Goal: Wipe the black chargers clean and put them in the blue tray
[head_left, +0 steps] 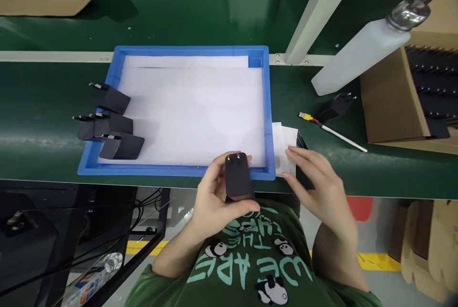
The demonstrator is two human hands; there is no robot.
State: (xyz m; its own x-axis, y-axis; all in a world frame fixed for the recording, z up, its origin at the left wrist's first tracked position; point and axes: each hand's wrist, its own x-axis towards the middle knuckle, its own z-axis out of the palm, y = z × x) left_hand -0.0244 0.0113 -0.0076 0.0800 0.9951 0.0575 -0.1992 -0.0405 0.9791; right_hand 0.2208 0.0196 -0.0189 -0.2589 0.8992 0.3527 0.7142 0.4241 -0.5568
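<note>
Head view: left hand palm-up around a black adapter, right hand unclosed, thumb apart, at white papers.

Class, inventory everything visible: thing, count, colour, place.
Bench: one, green, centre
Tray: one, blue, on bench
Sheets: two visible, white, in tray
Side adapters: four, black, tray's left
Held adapter: one, black, tray's near edge
Loose adapter: one, black, right of tray
Papers: at least two, white, right of tray
USB stick: one, mainly white, by loose adapter
Bottle: one, white, upper right
Boxes: two, brown, upper left, right
Packed adapters: many, black, right box
Post: one, pale, back
Equipment: uncounted, black, lower left
Floor object: one, red, right
Cardboard: several, brown, lower right
Shirt: one, green, bottom
Left hand: one, bare, holding adapter
Right hand: one, bare, at papers
</note>
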